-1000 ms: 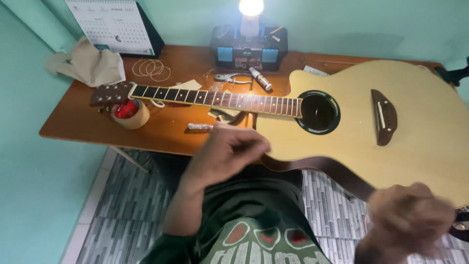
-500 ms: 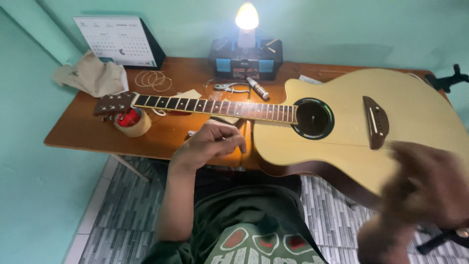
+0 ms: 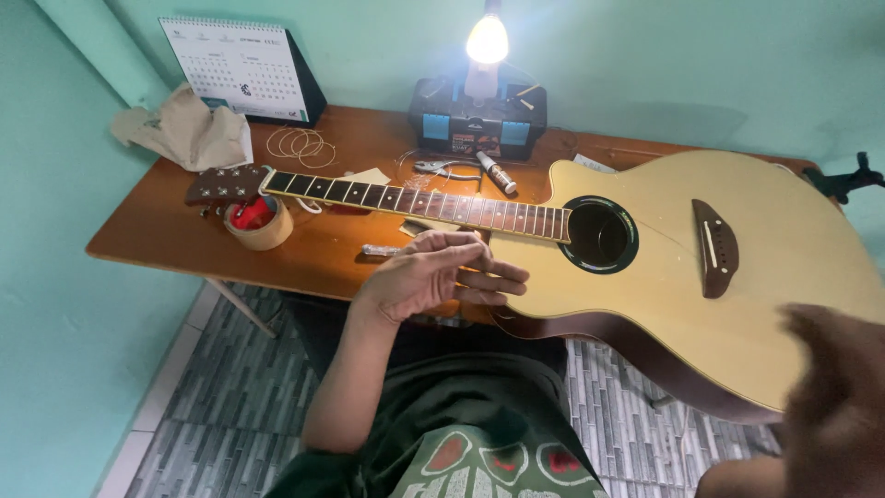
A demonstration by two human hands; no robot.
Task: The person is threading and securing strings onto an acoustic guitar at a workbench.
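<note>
An acoustic guitar with a pale top (image 3: 645, 277) lies flat on the wooden table (image 3: 166, 231). Its neck (image 3: 415, 201) points left and its headstock (image 3: 226, 183) rests over a roll of tape (image 3: 260, 223). My left hand (image 3: 438, 275) hovers palm-up at the table's front edge, just below the neck near the body joint. Its fingers are loosely curled and nothing shows in it. My right hand (image 3: 834, 406) is a dark blur at the lower right, in front of the guitar's lower bout. Its fingers cannot be made out.
At the back of the table stand a black and blue toolbox (image 3: 477, 118) with a lit bulb (image 3: 488, 39) and a desk calendar (image 3: 244, 69). Coiled strings (image 3: 300, 144), pliers (image 3: 447, 169), a small tube (image 3: 496, 172) and a crumpled cloth (image 3: 184, 131) lie around the neck.
My left hand has turned palm-up and shifted slightly toward the guitar neck. My right hand has stayed low at the right, blurred throughout.
</note>
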